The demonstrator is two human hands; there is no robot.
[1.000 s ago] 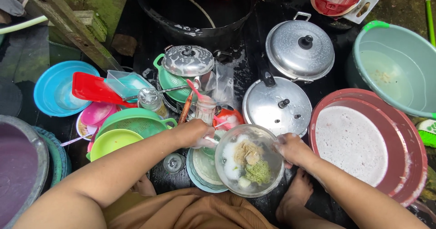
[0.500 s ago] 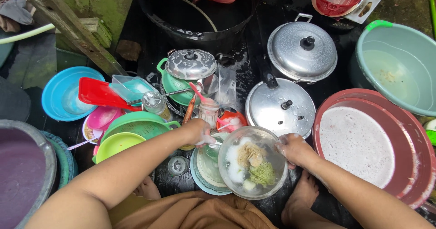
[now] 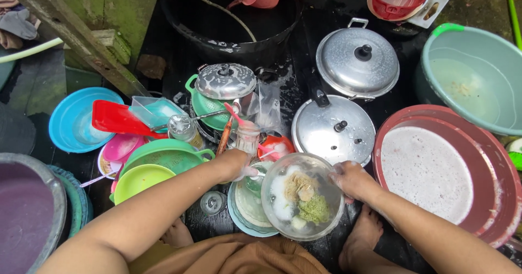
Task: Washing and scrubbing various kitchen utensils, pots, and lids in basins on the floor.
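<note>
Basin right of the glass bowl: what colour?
Reddish-brown basin, filled with whitish sudsy water; head view.

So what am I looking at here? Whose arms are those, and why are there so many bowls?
The picture comes from a small camera worn on a person's head, looking down, so the arms are that person's own. There is no machine, just two bare hands. The right hand grips the rim of a clear glass bowl with foam and scrubbing sponges inside. The left hand reaches among dishes just beside it; what it holds is hard to tell. The bowl sits over a stack of plates. Around it on the wet dark ground are metal pot lids, green colanders and a red basin of soapy water.
</note>
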